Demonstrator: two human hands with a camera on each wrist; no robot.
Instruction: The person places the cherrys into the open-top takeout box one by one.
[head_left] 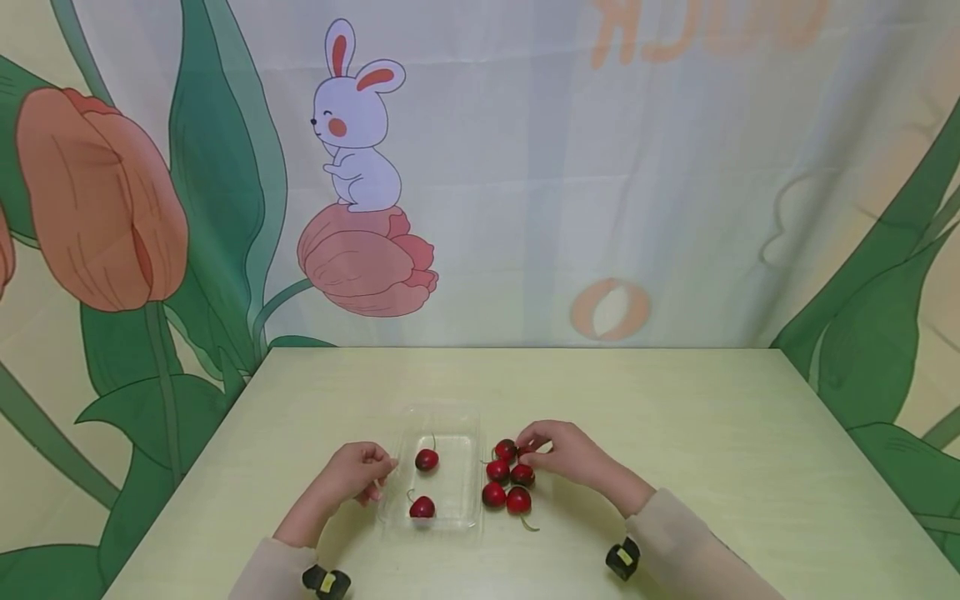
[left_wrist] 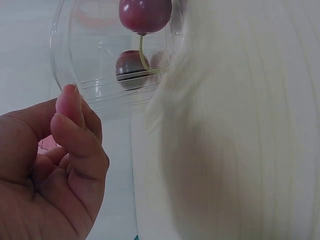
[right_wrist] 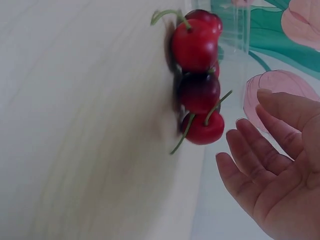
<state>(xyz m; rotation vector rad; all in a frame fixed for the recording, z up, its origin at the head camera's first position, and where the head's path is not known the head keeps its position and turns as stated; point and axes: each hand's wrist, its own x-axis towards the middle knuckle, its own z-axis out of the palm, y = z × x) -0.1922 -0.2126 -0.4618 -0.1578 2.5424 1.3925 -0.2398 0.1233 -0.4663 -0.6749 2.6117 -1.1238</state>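
A clear plastic box [head_left: 456, 487] lies on the table with two red cherries in it, a far cherry [head_left: 427, 460] and a near cherry [head_left: 422, 507]. At the box's left side, my left hand [head_left: 354, 477] pinches its rim between thumb and forefinger, as the left wrist view shows. Just right of the box, several dark red cherries [head_left: 497, 471] sit bunched together, some with green stems. My right hand [head_left: 564, 454] hovers at the bunch's far right cherry. In the right wrist view its fingers [right_wrist: 252, 155] are loosely bent, with a gap between them and the cherries.
The pale yellow-green table [head_left: 660, 400] ends at a hanging cloth [head_left: 480, 167] printed with tulips and a rabbit. A black strap [head_left: 622, 558] is on the right sleeve and another strap [head_left: 327, 581] on the left.
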